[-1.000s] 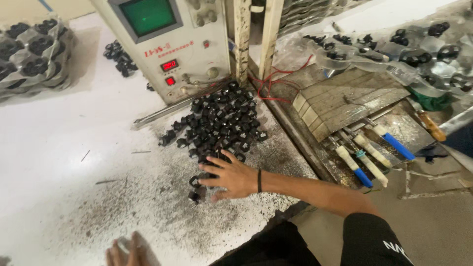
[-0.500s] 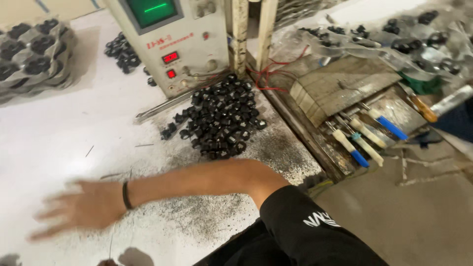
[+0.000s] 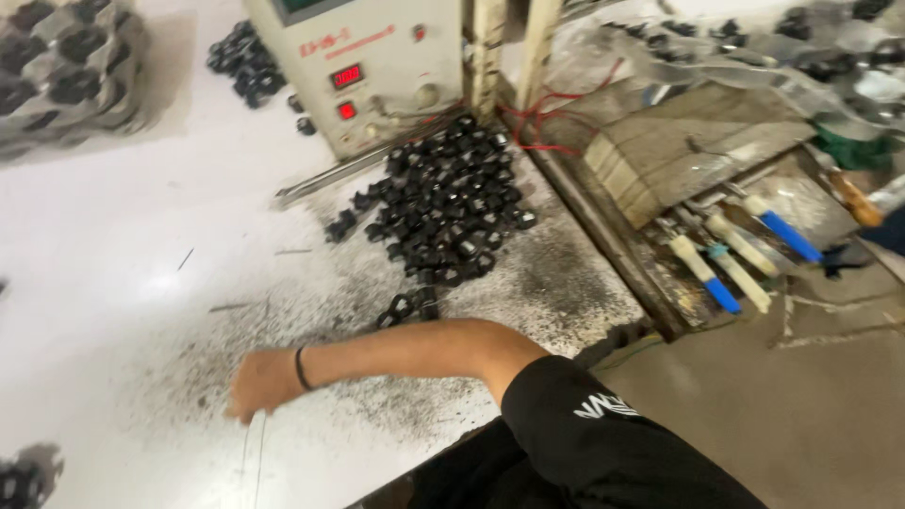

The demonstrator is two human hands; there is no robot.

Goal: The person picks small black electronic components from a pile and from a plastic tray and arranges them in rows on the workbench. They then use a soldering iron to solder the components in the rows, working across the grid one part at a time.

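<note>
I see a thin wire (image 3: 253,457) lying on the white table (image 3: 141,283), running down toward 6 o'clock from the right hand (image 3: 259,384). That hand has crossed over to the left side of the view, its fingers curled in and pressed down at the wire's upper end; whether they actually pinch it I cannot tell. A dark band sits on the wrist. The left hand is out of my view. At 2 o'clock from the hand lies a pile of small black ring parts (image 3: 443,212) on sooty dust. Beyond it, at 12 o'clock, stands a beige control box (image 3: 368,66). Far at 3 o'clock lie blue-handled tools (image 3: 745,254).
</note>
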